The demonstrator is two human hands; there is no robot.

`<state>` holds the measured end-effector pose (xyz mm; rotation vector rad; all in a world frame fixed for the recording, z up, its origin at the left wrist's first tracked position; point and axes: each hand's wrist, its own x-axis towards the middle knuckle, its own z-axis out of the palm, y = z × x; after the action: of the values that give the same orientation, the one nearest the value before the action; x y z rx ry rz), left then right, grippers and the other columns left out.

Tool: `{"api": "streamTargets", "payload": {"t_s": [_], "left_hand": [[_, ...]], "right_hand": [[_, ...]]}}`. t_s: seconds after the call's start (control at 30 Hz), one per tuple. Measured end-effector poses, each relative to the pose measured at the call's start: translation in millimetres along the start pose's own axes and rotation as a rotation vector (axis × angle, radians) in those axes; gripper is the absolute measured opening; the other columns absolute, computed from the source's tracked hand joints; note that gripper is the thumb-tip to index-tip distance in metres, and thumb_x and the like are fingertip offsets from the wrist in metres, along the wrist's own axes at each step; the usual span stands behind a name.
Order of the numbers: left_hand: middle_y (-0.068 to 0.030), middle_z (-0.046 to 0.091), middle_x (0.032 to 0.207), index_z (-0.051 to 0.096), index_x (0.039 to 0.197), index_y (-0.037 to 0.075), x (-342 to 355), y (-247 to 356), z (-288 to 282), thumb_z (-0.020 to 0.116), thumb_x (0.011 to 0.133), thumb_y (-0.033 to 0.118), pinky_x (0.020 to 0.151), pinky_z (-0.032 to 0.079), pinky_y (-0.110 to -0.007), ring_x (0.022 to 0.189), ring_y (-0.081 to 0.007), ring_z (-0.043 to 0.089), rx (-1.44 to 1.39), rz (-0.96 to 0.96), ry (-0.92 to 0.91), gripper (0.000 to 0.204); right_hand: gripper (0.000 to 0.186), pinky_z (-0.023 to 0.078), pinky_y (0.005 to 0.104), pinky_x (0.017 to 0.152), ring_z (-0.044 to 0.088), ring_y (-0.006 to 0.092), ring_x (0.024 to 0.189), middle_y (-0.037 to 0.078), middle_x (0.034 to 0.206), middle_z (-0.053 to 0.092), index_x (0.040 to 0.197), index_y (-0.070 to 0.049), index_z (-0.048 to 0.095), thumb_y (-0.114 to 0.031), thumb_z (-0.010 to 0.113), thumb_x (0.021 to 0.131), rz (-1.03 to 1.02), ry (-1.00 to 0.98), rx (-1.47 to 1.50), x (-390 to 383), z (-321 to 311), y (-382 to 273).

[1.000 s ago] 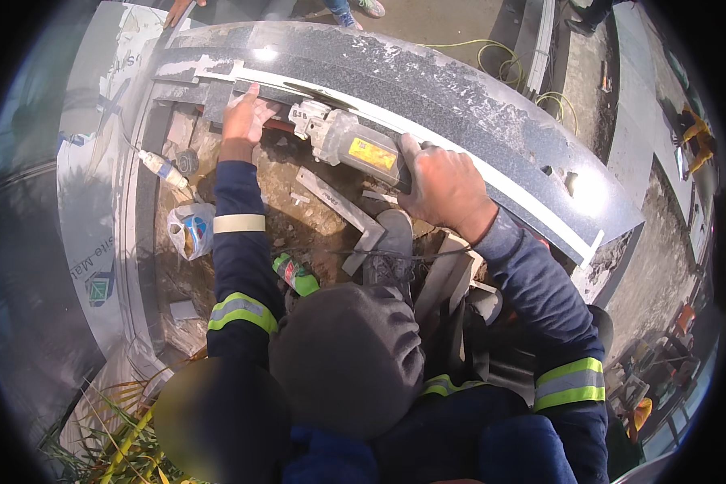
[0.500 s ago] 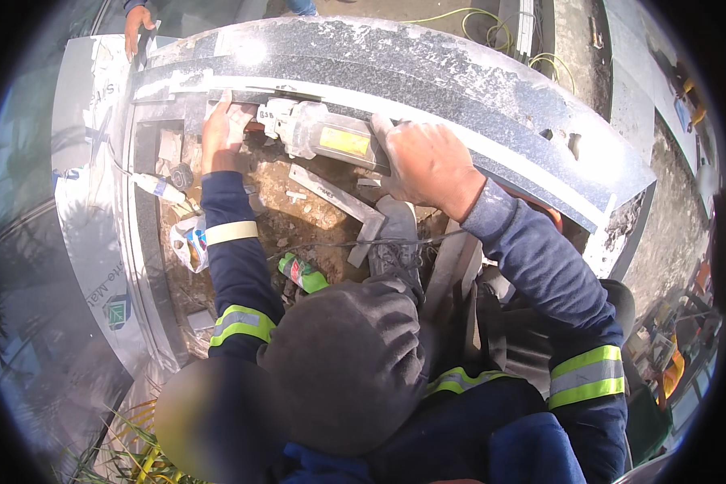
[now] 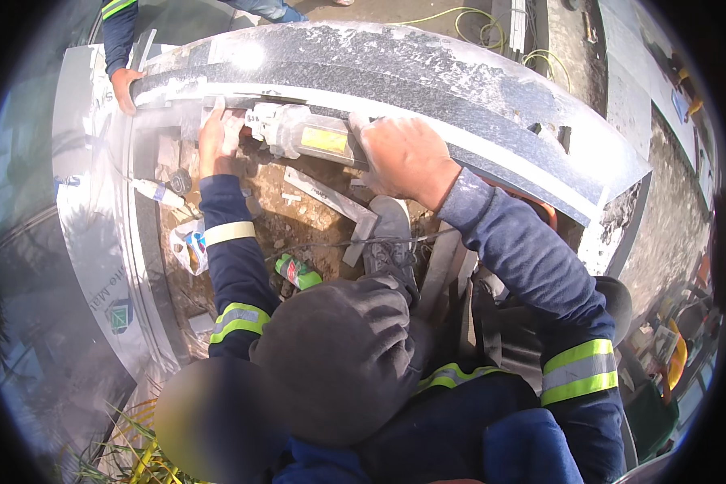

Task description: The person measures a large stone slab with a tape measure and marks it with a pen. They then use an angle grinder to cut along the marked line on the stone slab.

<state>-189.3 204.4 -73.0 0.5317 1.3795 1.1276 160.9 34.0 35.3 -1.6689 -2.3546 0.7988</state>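
A dusty angle grinder (image 3: 300, 135) with a yellow label lies against the near edge of the curved grey stone slab (image 3: 363, 68). My right hand (image 3: 407, 157) is wrapped around its rear end, thumb on top. At its front, my left hand (image 3: 220, 139) is closed at the tool's head, with one finger stretched along the stone's edge. Part of that grip is hidden, and the disc cannot be made out. A pale strip (image 3: 331, 98) runs along the slab beside the tool. At the slab's far left end rests another person's hand (image 3: 125, 90).
Below my hands lie an L-shaped stone piece (image 3: 331, 198), a green bottle (image 3: 297, 271), a plastic bag (image 3: 189, 246) and a white tube (image 3: 157, 192) on rubble. A thin cable (image 3: 343, 243) crosses past my shoe (image 3: 391, 242). A yellow-green hose (image 3: 480, 28) lies behind the slab.
The grinder and my right hand have shifted slightly left along the slab edge. The other person's hand has come down onto the slab's left end, with more of that arm showing.
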Motion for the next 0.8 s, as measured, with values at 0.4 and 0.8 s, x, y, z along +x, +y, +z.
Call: {"api": "streamTargets", "payload": {"t_s": [0.4,0.8], "left_hand": [[-0.0313,0.058,0.131,0.049,0.135,-0.015,13,-6,-13,0.074,0.100,0.025,0.094,0.063,-0.051,0.115,-0.0411,0.066,-0.038,0.034,-0.052,0.059],[-0.0303,0.067,0.122,0.051,0.132,-0.014,-36,-11,-12,0.055,0.110,0.028,0.081,0.065,-0.039,0.101,-0.0314,0.072,0.143,0.185,0.147,0.048]], "right_hand": [[0.035,0.060,0.0424,0.072,0.075,0.0352,0.084,0.018,0.090,0.073,0.111,0.001,0.062,-0.007,0.072,0.078,-0.010,0.101,-0.076,-32,-13,3],[0.058,0.058,0.0467,0.071,0.074,0.0372,0.081,0.019,0.083,0.072,0.125,0.005,0.059,-0.014,0.078,0.074,-0.046,0.140,-0.060,-17,2,2]]}}
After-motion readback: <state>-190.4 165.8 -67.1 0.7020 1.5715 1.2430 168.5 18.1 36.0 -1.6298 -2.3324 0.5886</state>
